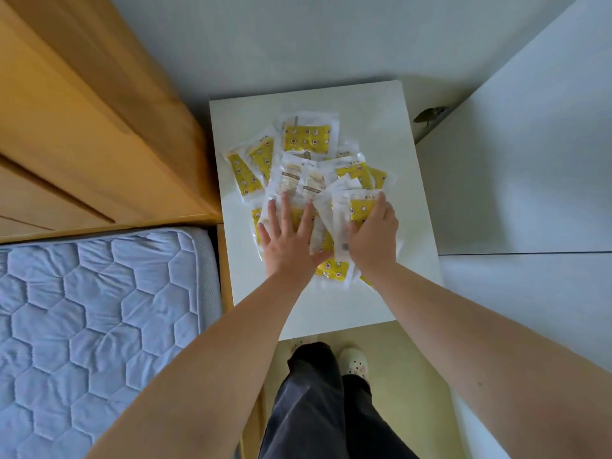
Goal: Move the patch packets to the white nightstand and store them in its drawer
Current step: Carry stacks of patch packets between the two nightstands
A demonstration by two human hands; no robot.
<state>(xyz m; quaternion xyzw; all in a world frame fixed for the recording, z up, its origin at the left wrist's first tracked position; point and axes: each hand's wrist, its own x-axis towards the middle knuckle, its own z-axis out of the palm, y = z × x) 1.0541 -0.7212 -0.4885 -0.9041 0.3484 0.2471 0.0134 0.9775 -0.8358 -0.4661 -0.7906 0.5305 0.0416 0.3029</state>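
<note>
Patch packets (308, 137), grip: left hand (288, 240) flat, fingers spread, pressing on the near part of the heap; right hand (372, 236) curled over one packet's far edge, thumb on its face.
Handling: probably light, thin and floppy, with glossy film (likely to slide over one another); best squared into a stack, then pinched from both sides.
Look: clear-white sachets, yellow printed panels, some showing pale backs.
Place: loose overlapping heap on top of the white nightstand (381, 127), beside the mattress (99, 309).
Drawer: out of view.
</note>
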